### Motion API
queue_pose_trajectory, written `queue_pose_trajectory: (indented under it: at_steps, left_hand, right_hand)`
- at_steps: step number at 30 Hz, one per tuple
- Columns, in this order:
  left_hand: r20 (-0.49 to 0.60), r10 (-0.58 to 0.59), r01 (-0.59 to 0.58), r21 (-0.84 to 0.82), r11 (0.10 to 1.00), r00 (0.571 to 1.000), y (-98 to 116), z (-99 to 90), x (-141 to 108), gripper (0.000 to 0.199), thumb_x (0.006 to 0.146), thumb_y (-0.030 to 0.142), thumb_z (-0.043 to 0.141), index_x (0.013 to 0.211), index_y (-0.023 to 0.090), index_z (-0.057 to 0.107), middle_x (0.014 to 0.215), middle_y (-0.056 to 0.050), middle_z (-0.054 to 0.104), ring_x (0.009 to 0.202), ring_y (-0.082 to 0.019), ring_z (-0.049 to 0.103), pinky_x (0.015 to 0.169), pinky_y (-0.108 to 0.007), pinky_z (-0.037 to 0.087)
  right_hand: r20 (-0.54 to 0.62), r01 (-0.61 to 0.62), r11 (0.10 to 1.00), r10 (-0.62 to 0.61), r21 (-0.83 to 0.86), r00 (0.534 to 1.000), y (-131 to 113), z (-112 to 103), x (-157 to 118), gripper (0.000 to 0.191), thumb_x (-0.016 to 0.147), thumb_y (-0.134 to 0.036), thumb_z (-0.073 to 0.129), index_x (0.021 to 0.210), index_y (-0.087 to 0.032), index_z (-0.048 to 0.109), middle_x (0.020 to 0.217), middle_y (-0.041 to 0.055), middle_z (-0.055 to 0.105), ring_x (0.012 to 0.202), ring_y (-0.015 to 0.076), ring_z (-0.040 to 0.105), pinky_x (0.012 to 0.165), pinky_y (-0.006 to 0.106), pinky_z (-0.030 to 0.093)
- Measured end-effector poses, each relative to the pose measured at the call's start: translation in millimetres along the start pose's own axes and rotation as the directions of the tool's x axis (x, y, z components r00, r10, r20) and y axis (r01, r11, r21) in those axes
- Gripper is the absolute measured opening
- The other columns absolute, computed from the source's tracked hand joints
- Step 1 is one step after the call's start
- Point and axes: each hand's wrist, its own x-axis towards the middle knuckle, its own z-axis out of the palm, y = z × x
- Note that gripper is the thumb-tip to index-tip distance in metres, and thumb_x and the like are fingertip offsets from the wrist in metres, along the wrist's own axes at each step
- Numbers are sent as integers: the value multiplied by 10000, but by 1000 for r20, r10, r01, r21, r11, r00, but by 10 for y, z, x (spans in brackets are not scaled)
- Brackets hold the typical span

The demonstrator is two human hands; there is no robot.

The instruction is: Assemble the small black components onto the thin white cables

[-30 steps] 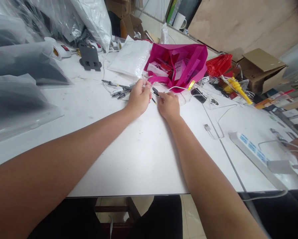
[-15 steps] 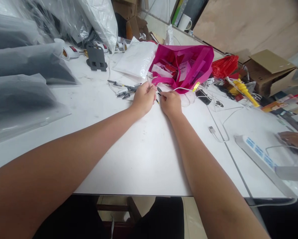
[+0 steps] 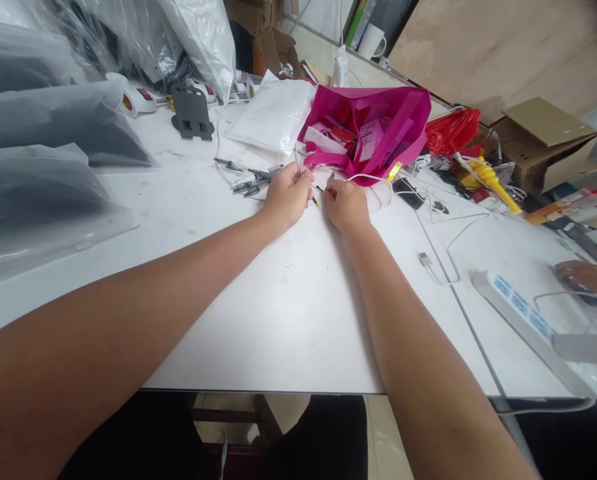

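Note:
My left hand (image 3: 289, 193) is closed, its fingers pinching what looks like a thin pen refill, with slim sticks rising above the fingertips. Just right of those fingers a small dark tip with a yellow band (image 3: 316, 203) shows near the tabletop. My right hand (image 3: 347, 204) is closed a short gap away, fingers curled around a small dark pen part whose grey end (image 3: 332, 177) pokes out above; the rest is hidden. Beside my left hand, several grey and black pens (image 3: 251, 179) lie in a loose pile on the white table (image 3: 278, 300).
Behind my hands stands a magenta bag (image 3: 403, 127) with papers and packets, next to a white padded envelope (image 3: 273, 113). Dark-filled plastic bags (image 3: 43, 200) occupy the left. Cables and a power strip (image 3: 513, 303) lie right, near another person's hand (image 3: 586, 277).
My right hand has shifted slightly right, away from my left hand, and a grey end now shows above its fingers. My left hand stays nearly still.

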Motion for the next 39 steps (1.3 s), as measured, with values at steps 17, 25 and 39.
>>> queue_pose_trajectory:
  at_steps: [17,25,39]
  left_hand:
    - [-9,14,-14,-27,1000,1000,-48,-28,58,233,977,109,504,770,217,512,569,58,517,474,-76,455,497,-231,341]
    - [-9,21,-21,-44,999,1000,-50,-26,65,245,971,87,498,760,211,506,560,60,515,465,-71,459,504,-239,342]
    - [10,12,-11,-42,999,1000,-34,-27,52,266,933,31,485,732,205,502,529,64,512,469,-71,457,483,-224,330]
  right_hand:
    - [110,-108,987,95,116,989,-65,-81,27,114,935,-119,586,912,-176,682,1017,134,780,939,262,673,897,390,493]
    - [121,-76,986,58,146,991,-40,-110,20,104,923,-113,582,876,-192,632,987,115,757,891,237,632,857,370,460]
    - [158,40,978,-73,204,985,48,-284,-65,195,862,-106,631,931,-158,805,915,76,776,815,199,633,794,324,444]
